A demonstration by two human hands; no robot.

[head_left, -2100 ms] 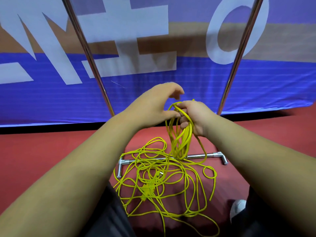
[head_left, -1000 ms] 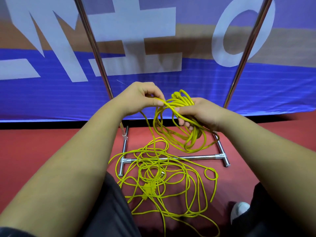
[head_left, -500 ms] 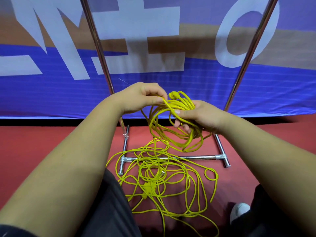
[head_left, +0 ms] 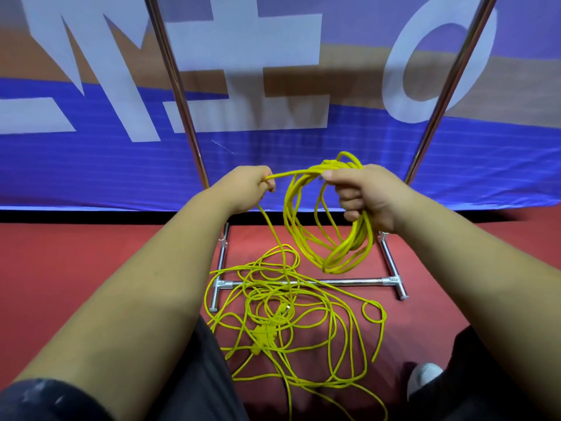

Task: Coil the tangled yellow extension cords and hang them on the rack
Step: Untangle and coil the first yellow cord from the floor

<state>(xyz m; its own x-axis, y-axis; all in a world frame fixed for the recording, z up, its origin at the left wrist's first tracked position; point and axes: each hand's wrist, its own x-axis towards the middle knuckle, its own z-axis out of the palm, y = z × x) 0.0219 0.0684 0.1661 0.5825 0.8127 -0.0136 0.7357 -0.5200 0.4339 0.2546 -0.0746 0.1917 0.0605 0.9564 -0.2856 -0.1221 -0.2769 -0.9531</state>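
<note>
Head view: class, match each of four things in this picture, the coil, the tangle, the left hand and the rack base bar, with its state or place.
Column one:
1 coil
2 tangle
3 left hand
4 rack base bar

Column two:
A pinches a single strand
B chrome, lying under part of the tangle
C hangs from the right hand
D sprawls on the red floor

Pairs: 1-C, 2-D, 3-A, 4-B
</note>
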